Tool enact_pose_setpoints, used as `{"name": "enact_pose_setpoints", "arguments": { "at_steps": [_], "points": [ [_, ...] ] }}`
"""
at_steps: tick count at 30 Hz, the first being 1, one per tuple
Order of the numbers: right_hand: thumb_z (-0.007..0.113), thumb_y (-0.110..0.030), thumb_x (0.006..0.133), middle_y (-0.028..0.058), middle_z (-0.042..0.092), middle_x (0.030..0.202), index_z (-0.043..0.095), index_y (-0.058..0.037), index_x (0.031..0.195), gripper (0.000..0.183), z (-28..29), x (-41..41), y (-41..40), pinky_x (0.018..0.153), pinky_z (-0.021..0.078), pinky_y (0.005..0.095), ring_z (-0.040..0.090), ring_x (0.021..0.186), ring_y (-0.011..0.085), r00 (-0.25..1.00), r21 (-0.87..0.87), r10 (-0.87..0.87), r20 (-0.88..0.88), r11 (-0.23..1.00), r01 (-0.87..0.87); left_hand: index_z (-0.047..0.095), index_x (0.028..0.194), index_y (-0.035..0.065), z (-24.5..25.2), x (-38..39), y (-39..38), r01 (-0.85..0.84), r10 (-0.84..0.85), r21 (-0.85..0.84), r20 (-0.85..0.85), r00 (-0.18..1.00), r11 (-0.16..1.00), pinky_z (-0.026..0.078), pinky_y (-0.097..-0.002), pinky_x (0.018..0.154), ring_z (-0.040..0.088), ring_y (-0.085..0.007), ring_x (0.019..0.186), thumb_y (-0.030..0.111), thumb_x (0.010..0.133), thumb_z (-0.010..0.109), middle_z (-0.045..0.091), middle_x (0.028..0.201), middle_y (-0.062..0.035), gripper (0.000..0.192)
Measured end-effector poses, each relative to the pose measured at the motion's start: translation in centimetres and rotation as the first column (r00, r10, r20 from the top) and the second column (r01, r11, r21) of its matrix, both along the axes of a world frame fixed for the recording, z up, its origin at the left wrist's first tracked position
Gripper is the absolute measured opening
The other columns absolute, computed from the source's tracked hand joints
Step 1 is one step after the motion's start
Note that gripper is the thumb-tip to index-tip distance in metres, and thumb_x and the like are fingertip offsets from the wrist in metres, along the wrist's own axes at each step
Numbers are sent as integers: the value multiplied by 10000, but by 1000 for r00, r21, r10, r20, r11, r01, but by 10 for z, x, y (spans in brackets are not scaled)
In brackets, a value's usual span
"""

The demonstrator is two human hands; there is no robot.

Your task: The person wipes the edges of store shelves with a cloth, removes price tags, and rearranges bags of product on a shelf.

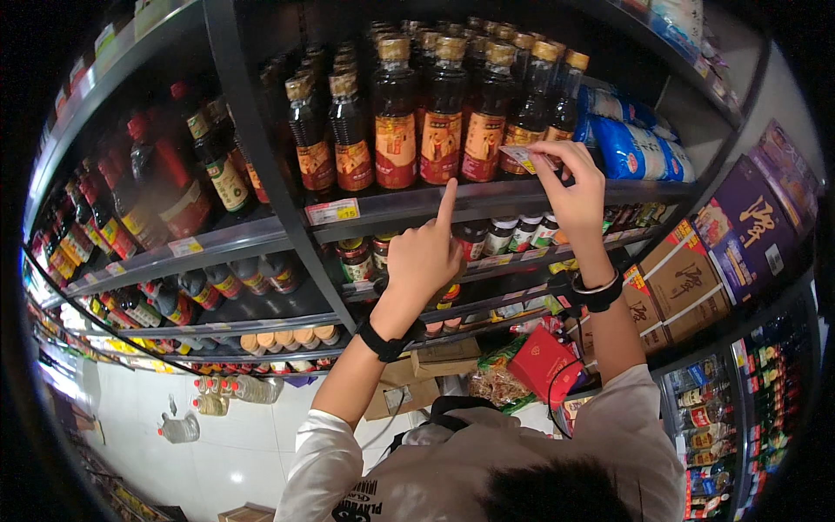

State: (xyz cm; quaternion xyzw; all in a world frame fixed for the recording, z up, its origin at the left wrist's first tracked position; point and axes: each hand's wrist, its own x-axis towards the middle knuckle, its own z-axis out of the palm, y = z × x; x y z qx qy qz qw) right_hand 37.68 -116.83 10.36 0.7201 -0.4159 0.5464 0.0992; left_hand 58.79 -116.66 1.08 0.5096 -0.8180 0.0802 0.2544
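Note:
My right hand [574, 189] pinches a small price tag card [519, 158] between thumb and fingers, in front of the dark bottles at the right of the shelf. My left hand [424, 258] points its index finger up at the metal shelf edge [391, 207], just below a dark glass bottle [441, 140] with an orange and red label; its other fingers are curled and seem to hold nothing. Several like bottles with gold caps stand in rows on this shelf. Another price tag [333, 212] sits on the shelf edge at the left.
Blue and white bags [642, 156] lie right of the bottles. Jars [501, 235] stand on the shelf below. A black upright post [261, 130] divides the shelving. Stacked cartons [685, 280] are at the right; a red box [545, 365] and plastic jugs [179, 429] are lower down.

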Motion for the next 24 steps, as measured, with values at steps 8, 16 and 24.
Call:
{"name": "enact_pose_setpoints", "arguments": {
  "at_steps": [8,16,24],
  "points": [
    [668,-112,890,69,719,932,692,-38,1076,202,-10,-2,-28,579,473,236,605,668,77,982,332,170,86,924,-189,63,1562,179,-5,1,2,-76,85,-96,101,991,992,477,-355,397,579,-228,434,189,815,598,605,606,-70,919],
    [655,-122,906,76,721,951,683,-32,1077,195,-17,13,-42,668,513,259,647,735,104,949,332,268,168,891,-310,138,1557,185,-4,0,8,-115,124,-63,164,979,991,494,-364,416,596,-234,457,187,809,604,605,630,-67,881],
    [608,-94,924,68,707,949,631,-45,1069,155,-21,6,-36,686,513,284,669,790,169,948,444,315,-42,856,-264,201,1540,198,6,7,6,-21,23,-54,31,999,998,509,-391,440,622,-272,493,186,804,598,645,679,-100,836]
  ]
}}
